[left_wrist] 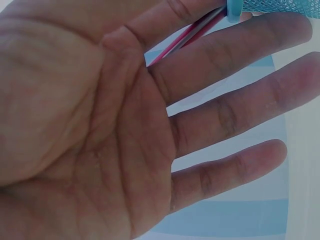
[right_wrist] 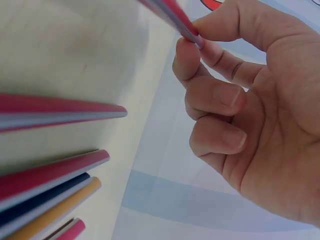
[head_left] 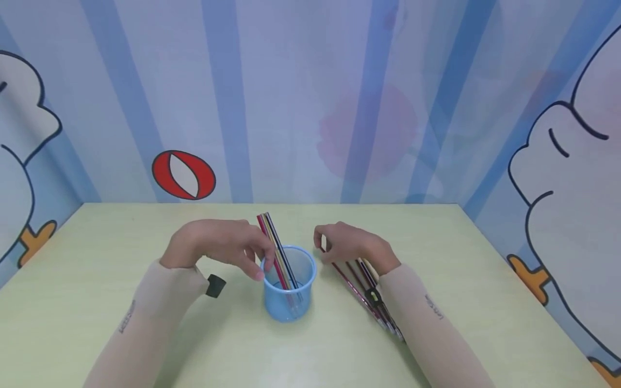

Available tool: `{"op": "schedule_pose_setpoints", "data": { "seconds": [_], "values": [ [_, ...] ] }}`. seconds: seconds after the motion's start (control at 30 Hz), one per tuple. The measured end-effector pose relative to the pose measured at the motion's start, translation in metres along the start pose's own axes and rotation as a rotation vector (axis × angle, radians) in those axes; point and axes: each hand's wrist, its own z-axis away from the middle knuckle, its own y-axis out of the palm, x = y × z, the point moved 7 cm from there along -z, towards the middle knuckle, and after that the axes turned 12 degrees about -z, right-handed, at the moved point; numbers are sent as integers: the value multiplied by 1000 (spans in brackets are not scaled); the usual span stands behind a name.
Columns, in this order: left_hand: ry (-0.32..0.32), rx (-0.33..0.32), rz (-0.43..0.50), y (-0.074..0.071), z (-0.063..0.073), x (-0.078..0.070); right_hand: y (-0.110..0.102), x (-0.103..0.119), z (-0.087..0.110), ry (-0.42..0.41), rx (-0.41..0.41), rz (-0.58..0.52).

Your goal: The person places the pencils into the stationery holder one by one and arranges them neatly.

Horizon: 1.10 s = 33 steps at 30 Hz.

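Small dark lettering runs along the left sleeve [head_left: 133, 323] and the right sleeve [head_left: 432, 318], too small to read. A see-through blue cup [head_left: 287, 310] stands mid-table, holding striped pencils [head_left: 284, 258], red, yellow and dark, leaning with their tops toward the far left. The left hand [head_left: 228, 242] is at the cup's left rim, fingers long and spread, thumb and index close to the edge; whether they pinch it I cannot tell. To the right, the right hand [head_left: 351, 242] pinches one red-and-silver pencil [right_wrist: 177, 17] by its far end, thumb against index, other fingers curled. Loose pencils [right_wrist: 60, 115] lie on the table [head_left: 233, 345] beside it.
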Motion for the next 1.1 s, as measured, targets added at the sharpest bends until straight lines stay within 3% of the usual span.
{"op": "schedule_pose_setpoints", "data": {
  "seconds": [0.37,0.9,1.1],
  "values": [
    [-31,2,5,1,-2,2,-10,7,6,-53,-21,-37],
    [-3,4,-9,-1,-1,-1,-28,30,21,-170,-86,-82],
    [-1,-1,-1,-1,-1,-2,-37,37,27,-217,-147,-83]
  ]
}}
